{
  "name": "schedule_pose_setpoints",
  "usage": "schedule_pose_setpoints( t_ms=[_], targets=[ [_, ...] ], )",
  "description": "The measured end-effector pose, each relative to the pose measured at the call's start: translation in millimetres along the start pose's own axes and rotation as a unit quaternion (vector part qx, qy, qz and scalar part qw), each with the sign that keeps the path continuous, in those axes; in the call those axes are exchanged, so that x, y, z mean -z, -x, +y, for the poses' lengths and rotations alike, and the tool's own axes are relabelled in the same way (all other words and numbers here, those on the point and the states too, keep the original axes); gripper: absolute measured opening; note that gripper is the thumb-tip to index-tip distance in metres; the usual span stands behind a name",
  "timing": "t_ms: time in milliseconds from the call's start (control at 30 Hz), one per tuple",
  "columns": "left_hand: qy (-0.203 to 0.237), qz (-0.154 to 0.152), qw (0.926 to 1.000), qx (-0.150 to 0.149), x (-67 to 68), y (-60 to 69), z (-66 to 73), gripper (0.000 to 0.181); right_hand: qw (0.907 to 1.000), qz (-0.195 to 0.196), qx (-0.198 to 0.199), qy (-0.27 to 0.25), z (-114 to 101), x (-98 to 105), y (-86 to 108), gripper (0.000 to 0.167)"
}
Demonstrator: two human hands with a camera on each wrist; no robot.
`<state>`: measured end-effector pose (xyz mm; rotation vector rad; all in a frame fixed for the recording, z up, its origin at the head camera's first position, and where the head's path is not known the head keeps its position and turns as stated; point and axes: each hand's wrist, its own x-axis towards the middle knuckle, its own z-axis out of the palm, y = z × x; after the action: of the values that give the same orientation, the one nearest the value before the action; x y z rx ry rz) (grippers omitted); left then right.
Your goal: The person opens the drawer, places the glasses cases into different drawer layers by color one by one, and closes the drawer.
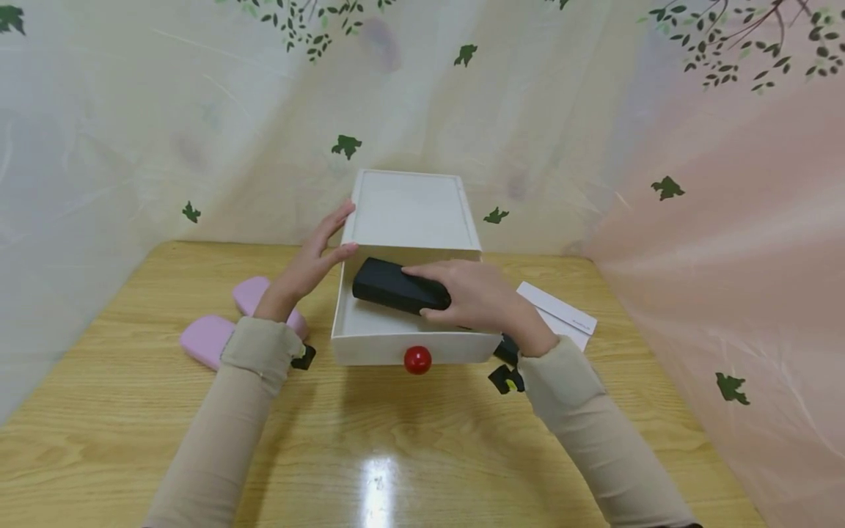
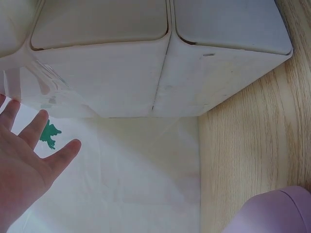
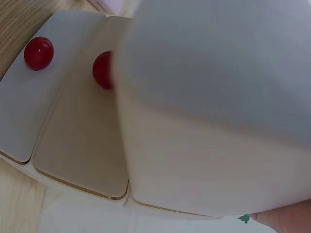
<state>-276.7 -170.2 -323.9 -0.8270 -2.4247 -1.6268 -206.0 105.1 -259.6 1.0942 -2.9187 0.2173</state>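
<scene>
The right hand (image 1: 472, 293) grips 1 end of a black case (image 1: 389, 284), fingers curled round it, over the pulled-out top drawer (image 1: 370, 350); whether the case meets the drawer's floor cannot be told. The left hand (image 1: 305, 270), fingers spread and holding nothing, is at the left side of the white cabinet (image 1: 412, 209).

No readable text — the white packet (image 1: 553, 306) bears print (image 1: 582, 324) (too small).

Room beneath top drawer (image 1: 370, 350) (knobs (image 3: 39, 53) behind)
</scene>
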Motion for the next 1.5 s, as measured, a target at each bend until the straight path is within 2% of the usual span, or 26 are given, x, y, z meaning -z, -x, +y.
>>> schedule_pose_setpoints(
  t_ms=[300, 533, 833, 1067, 1500],
  targets=[
    [0.000, 0.002, 1.0000, 0.002, 1.4, 0.9, 1.3, 0.065, 0.9995, -0.027, 0.012, -0.011, 1, -3, -5.7, 0.059],
    [-0.010, 0.000, 0.9999, 0.005, 1.9, 0.9, 1.3, 0.065, 0.9988, -0.047, -0.007, 0.009, 0, -4, -8.9, 0.060],
    [-0.009, 0.000, 0.9999, 0.005, 0.9, 1.8, 1.2, 0.066, 0.9960, -0.020, -0.022, 0.084, 2, -5, -16.5, 0.059],
    [-0.009, -0.002, 1.0000, 0.003, -0.4, 1.7, 0.7, 0.065, 0.9905, 0.010, -0.014, 0.137, 5, -8, -20.9, 0.056],
    [-0.009, -0.003, 1.0000, 0.004, 0.3, 1.5, 0.0, 0.065, 0.9908, 0.009, -0.018, 0.134, 7, -6, -23.2, 0.059]
  ],
)
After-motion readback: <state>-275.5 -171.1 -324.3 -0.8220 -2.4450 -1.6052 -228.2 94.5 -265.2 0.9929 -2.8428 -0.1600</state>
